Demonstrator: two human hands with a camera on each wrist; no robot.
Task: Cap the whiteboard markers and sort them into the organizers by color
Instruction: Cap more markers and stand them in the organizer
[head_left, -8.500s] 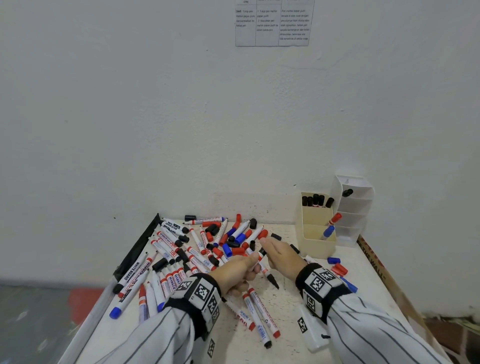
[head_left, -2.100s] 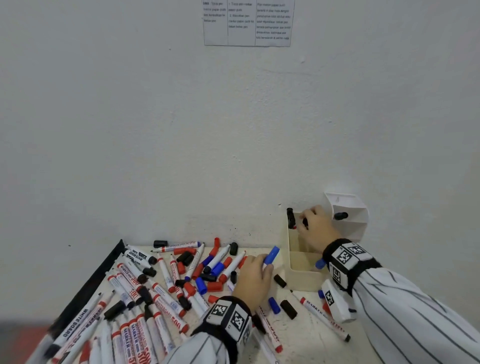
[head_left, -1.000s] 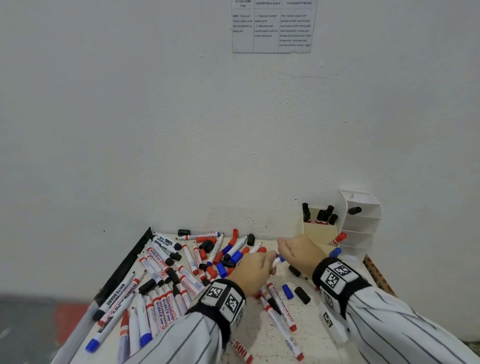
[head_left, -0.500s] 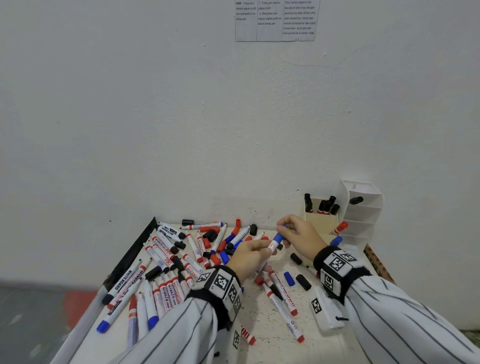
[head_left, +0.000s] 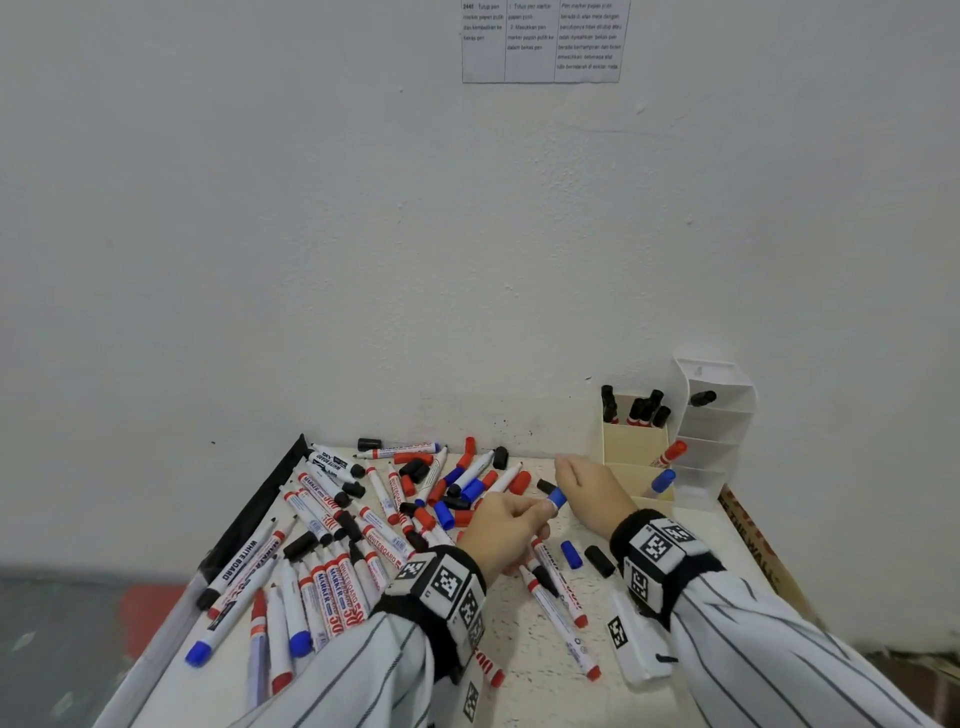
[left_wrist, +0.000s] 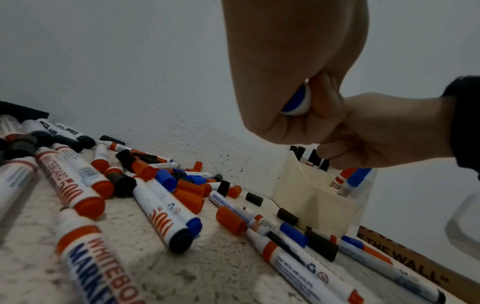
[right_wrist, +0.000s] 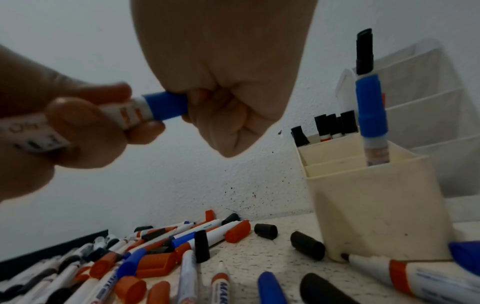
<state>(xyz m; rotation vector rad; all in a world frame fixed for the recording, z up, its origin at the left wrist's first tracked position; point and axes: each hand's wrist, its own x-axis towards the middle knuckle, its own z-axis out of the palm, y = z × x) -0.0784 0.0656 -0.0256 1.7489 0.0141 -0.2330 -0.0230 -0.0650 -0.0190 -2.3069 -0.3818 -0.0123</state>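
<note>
Head view: the left hand (head_left: 506, 525) grips a blue marker (head_left: 556, 500) above the table (head_left: 524, 670); the right hand (head_left: 592, 491) curls over its cap.

Left wrist view: the barrel's rear end (left_wrist: 296, 100) shows inside the fist.

Right wrist view: the blue cap (right_wrist: 166, 105) appears seated, so capping seems done. Next, place it beside the blue marker in the cream organizer (right_wrist: 381, 205).

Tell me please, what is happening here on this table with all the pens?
A person is sorting markers. The left hand grips a blue marker by its barrel, and the right hand pinches its blue cap. Many markers and loose caps lie on the table. In the beige organizer, black markers stand at the back and one blue marker at the front.
</note>
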